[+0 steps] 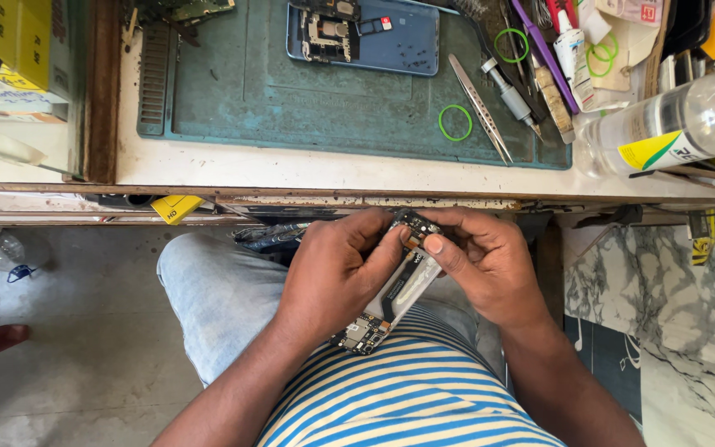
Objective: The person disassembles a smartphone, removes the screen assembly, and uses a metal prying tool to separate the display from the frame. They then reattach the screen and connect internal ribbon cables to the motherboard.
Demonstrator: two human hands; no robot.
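Note:
Over my lap, both hands hold an opened phone [393,291], tilted, with its circuit boards and a pale battery showing. My left hand [337,269] grips its left side, thumb pressing near the upper end. My right hand [486,261] clasps the upper right end, thumb laid across the top of the battery. The lower board of the phone sticks out below my left hand, just above my striped shirt.
On the bench above lies a teal work mat [233,91] with a blue phone back cover [403,45], tweezers [480,108], a screwdriver [511,98] and green rubber bands [455,122]. A clear plastic bottle [672,124] lies at the right. Marble tiles [664,290] are at right.

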